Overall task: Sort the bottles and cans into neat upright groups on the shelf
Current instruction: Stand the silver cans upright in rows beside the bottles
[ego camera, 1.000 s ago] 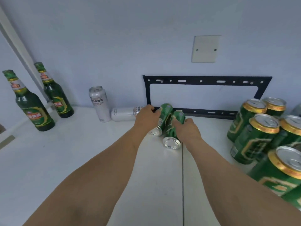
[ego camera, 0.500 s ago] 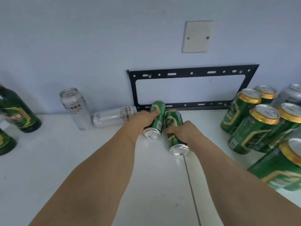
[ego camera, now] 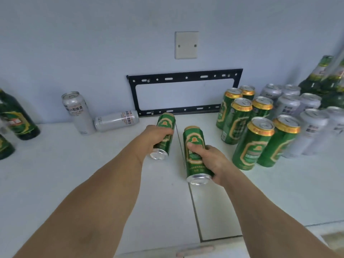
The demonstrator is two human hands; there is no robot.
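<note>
My left hand (ego camera: 151, 137) grips a green can (ego camera: 164, 125), its silver base turned toward me. My right hand (ego camera: 210, 161) grips a second green can (ego camera: 194, 146), also base toward me, a little nearer and to the right. Several upright green cans (ego camera: 253, 144) stand in a group at the right, with upright silver cans (ego camera: 309, 125) beyond them. On the left, one silver can (ego camera: 76, 110) stands upright and another silver can (ego camera: 116, 121) lies on its side against the wall. Green bottles (ego camera: 14, 116) stand at the far left.
The white shelf (ego camera: 74, 174) has a seam running down its middle. A black metal bracket (ego camera: 183, 78) and a blank wall plate (ego camera: 186, 45) sit on the back wall. More green bottles (ego camera: 327, 82) stand in the far right corner.
Both hands have drawn their green cans back from the wall toward me and apart, the right one farther. The view has swung right, bringing the silver cans and right-hand bottles into sight.
</note>
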